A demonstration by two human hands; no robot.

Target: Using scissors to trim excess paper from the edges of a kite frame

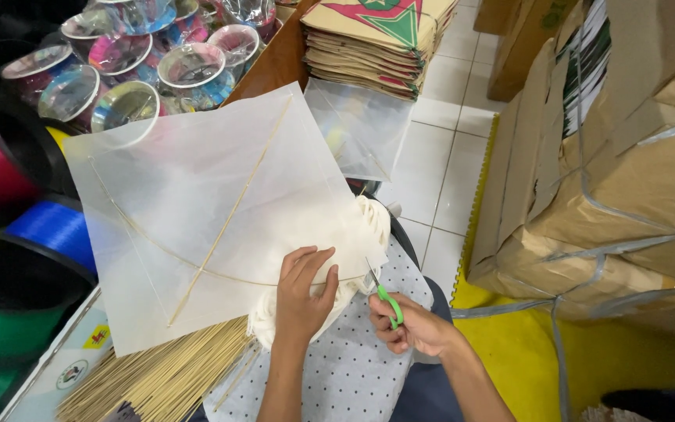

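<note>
Fingers of the left hand (304, 291) lie spread and flat on the lower right edge of a white paper kite (197, 211), pinning it against the lap, while the right hand (416, 328) is curled tight around small green-handled scissors (380, 291), blades parted and pointing up at the kite's right corner. The kite rests tilted across the person's knees, its upper corner reaching toward a stack of clear plastic spool reels (142, 55) at the far left. Thin, translucent and slightly wrinkled, the paper shows a straight bamboo spine (232, 215) and a bowed cross-stick through its surface. Doing this cut well seems to call for keeping the sheet taut under the palm and bringing the blades close to the stick tip without nicking the fragile paper. A bundle of pale bamboo sticks (166, 375) fans out below the kite's lower corner, and a wad of white string (353, 258) lies under its right edge. Printed kites (376, 39) sit stacked on a wooden table edge at the top; strapped cardboard cartons (619, 172) fill the right side above white floor tiles (439, 156).
</note>
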